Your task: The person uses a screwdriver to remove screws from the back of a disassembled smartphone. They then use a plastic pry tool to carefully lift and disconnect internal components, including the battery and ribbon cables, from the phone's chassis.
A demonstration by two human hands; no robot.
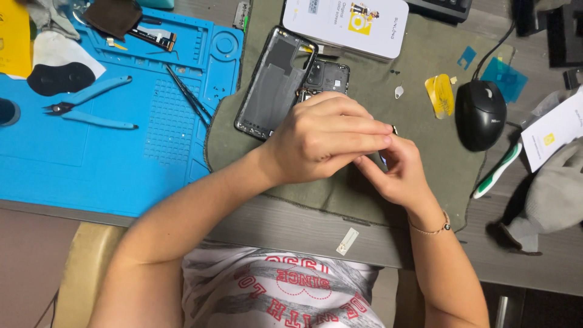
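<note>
Both hands on the opened phone (325,76), olive cloth (419,152).
My left hand (322,143) covers it, fingers curled; right hand (398,170) pinches its lower edge. Back cover (273,82) just left.

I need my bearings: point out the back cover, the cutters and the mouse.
back cover (274,85), head view, middle of its inner face
cutters (91,106), head view, blue handles
mouse (480,115), head view, its black top
</note>
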